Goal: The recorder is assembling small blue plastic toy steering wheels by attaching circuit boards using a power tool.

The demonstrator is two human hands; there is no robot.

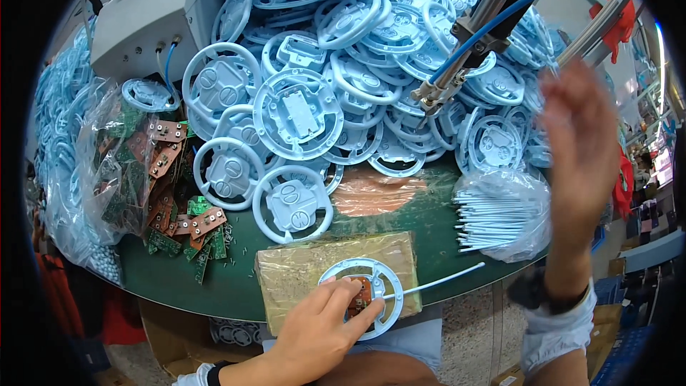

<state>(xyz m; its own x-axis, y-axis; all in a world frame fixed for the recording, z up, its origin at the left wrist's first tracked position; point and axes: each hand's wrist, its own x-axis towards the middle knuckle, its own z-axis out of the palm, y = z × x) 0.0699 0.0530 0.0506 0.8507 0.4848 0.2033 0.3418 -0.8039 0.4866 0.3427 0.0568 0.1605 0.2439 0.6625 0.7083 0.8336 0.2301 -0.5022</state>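
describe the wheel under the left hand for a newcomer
The green table has a yellowish block at its near edge. The blue wheel lies on it, under the left hand. Unlike the piled wheels, it has a thin rod jutting right.

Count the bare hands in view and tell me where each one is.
2. The left hand rests on a pale blue wheel over the tape-covered block; the right hand, blurred, is raised at the picture's right. I see no others, and neither is hidden.

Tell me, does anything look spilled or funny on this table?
Tiny loose bits lie scattered on the green table beside a jumbled heap of circuit boards, as if spilled; I can't tell what they are.
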